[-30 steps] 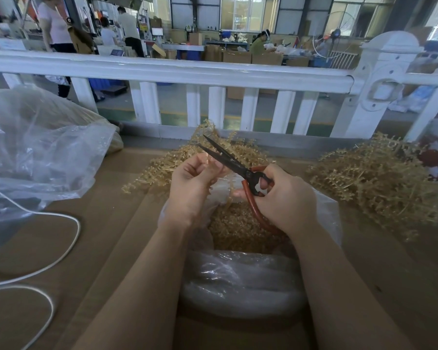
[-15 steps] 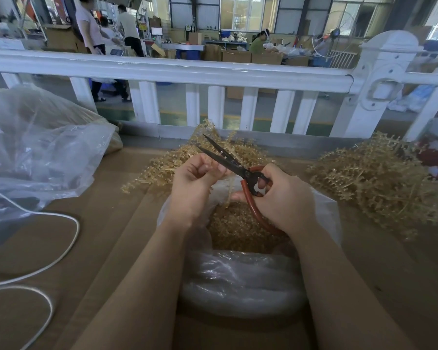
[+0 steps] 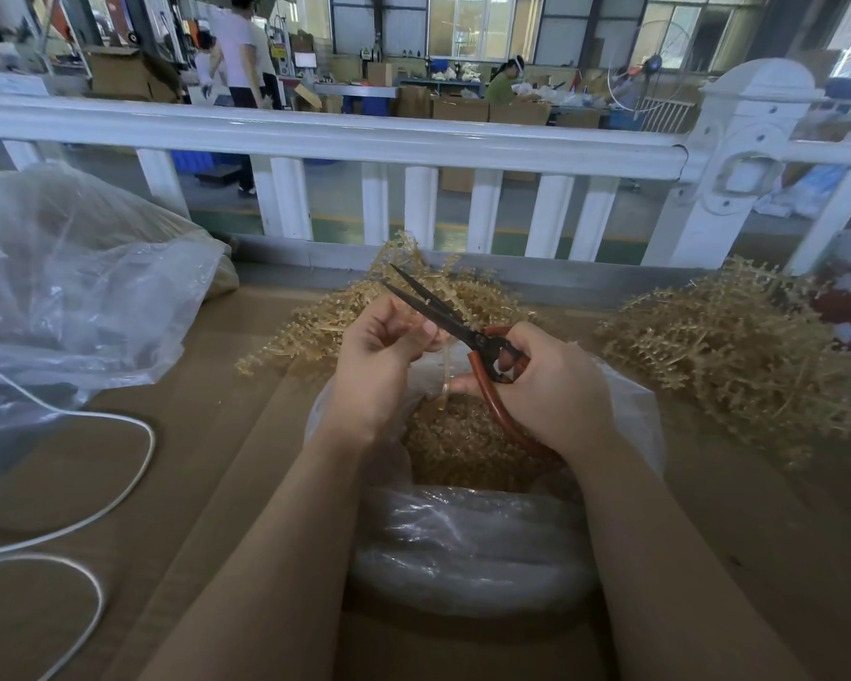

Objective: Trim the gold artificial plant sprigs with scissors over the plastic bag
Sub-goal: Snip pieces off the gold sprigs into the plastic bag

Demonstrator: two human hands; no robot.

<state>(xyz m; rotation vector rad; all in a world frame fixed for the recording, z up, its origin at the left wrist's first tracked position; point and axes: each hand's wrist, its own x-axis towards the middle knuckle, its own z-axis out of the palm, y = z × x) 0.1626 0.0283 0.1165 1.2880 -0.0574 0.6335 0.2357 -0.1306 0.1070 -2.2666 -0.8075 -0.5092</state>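
Left hand (image 3: 382, 358) curled, pinching a thin gold sprig (image 3: 444, 380) at its top end; the sprig hangs down from the fingers toward the bag (image 3: 463, 548). Right hand (image 3: 544, 390) grips the scissors (image 3: 455, 324) by the red handles, fingers through the loops. Blades slightly apart, tips pointing toward 11 o'clock, lower blade just beside the left fingertips. Cannot tell if a blade touches the sprig.

Bag sits open on the counter (image 3: 207, 459) directly under both hands, at 6 o'clock from the scissors, mouth up, gold trimmings (image 3: 455, 444) piled inside. Rolled clear rim faces the person.

Sprig pile (image 3: 325, 331) lies on the counter at 12 o'clock from the bag, partly hidden behind the hands. Larger pile (image 3: 728, 356) at 3 o'clock, well apart from the bag. Big crumpled clear sack (image 3: 79, 287) at 9 o'clock, near the counter's left edge. White cord (image 3: 133, 464) loops across the counter at 8 o'clock.

White railing (image 3: 325, 140) runs along the counter's far side. Beyond it, workshop floor with cardboard boxes (image 3: 463, 108) and people (image 3: 239, 46), blurred.
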